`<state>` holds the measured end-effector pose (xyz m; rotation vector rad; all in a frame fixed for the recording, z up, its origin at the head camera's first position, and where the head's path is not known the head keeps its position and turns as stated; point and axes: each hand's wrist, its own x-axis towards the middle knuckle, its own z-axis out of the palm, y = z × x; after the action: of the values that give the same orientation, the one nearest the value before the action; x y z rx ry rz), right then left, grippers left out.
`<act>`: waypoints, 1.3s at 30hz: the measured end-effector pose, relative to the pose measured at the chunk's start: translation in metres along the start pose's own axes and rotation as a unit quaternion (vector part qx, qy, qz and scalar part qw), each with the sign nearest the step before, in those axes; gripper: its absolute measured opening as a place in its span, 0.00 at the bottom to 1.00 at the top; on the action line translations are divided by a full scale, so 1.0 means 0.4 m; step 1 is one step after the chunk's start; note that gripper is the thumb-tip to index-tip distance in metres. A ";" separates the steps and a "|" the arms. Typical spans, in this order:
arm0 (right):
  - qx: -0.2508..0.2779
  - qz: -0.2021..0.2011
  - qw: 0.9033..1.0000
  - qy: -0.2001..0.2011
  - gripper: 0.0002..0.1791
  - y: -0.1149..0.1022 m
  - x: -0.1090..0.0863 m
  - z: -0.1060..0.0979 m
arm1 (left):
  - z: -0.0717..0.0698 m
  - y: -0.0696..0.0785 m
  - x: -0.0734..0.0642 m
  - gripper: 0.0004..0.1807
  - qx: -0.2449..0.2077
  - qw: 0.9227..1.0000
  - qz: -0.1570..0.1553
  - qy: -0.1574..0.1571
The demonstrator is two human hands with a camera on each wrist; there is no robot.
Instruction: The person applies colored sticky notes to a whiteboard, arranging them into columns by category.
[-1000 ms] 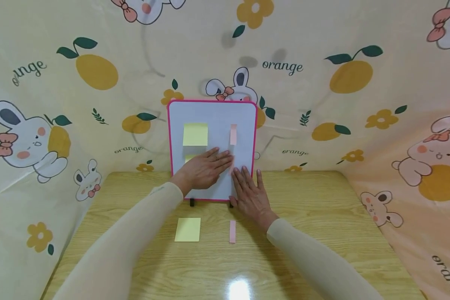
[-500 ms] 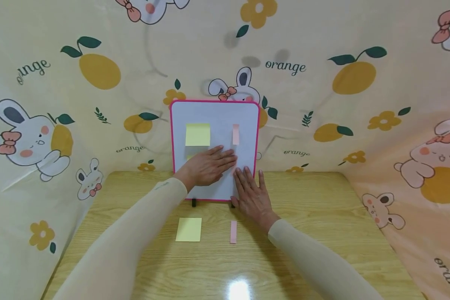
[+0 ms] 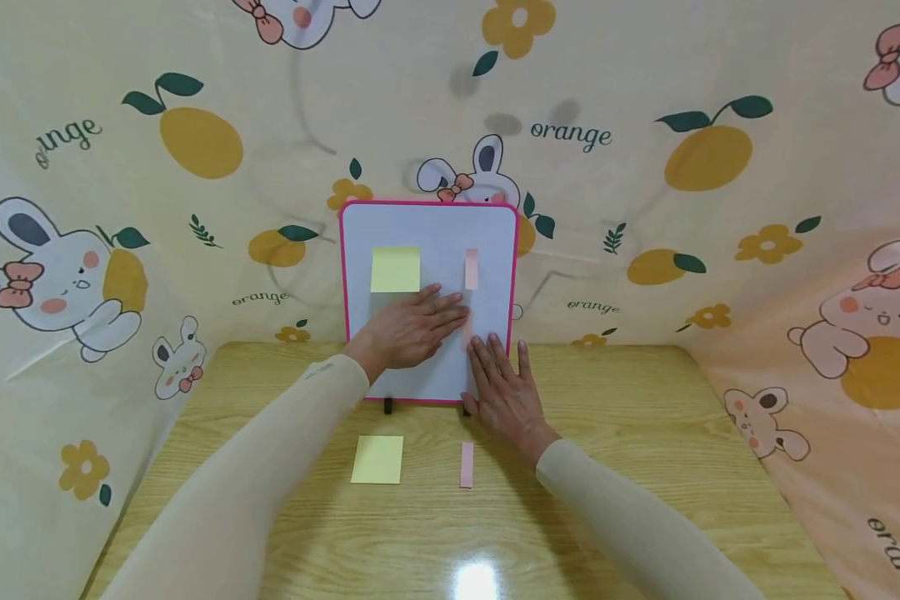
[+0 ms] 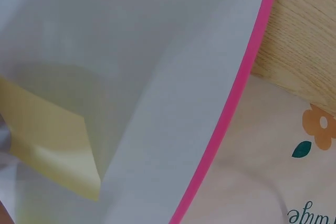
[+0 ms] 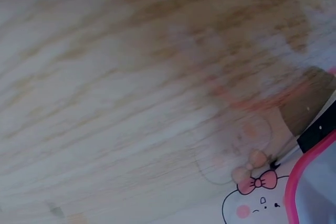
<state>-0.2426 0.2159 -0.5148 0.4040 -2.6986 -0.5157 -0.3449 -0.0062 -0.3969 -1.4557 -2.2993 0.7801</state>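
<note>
A white board [image 3: 427, 225] with a pink rim stands on small black feet. My left hand [image 3: 412, 329] lies on the board below a yellow sticky note [image 3: 395, 269], fingers straight and pointing right. Beneath a pink strip [image 3: 471, 268], part of a second pink strip [image 3: 466, 332] shows beside my left fingertips. My right hand [image 3: 506, 400] touches the board's lower right side with straight fingers, thumb near a foot. In the left wrist view, a yellow note [image 4: 58, 142] sits on the board with one edge lifted; the hand there is barely visible.
On the wooden table [image 3: 607, 467] in front of the board lie another yellow sticky note [image 3: 377, 459] and a pink strip [image 3: 467, 465]. A patterned cloth [image 3: 607, 183] hangs behind and along both sides. The right wrist view shows the board's rim [image 5: 295, 187] and black foot [image 5: 317, 129].
My left hand has shifted slightly left and up on the board, covering the yellow sliver that showed below the upper note. My right hand stays in place. The head view has moved slightly.
</note>
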 end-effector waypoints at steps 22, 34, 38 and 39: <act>-0.001 -0.003 0.999 0.041 0.46 -0.007 0.001 0.003 | 0.012 0.054 -0.033 0.37 -0.058 0.993 -0.085 0.054; 0.001 -0.003 1.000 0.011 0.47 -0.003 0.001 -0.014 | 0.055 0.142 -0.084 0.38 -0.126 0.979 -0.127 0.101; 0.003 -0.003 1.000 0.010 0.46 -0.003 0.002 -0.019 | 0.067 0.161 -0.094 0.38 -0.140 0.976 -0.139 0.096; 0.005 -0.004 1.000 0.010 0.46 -0.003 0.001 -0.021 | 0.070 0.165 -0.097 0.38 -0.144 0.975 -0.141 0.093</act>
<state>-0.2395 0.2123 -0.5079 0.4200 -2.6824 -0.4991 -0.2943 -0.0267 -0.4575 -1.2076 -2.4679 0.2278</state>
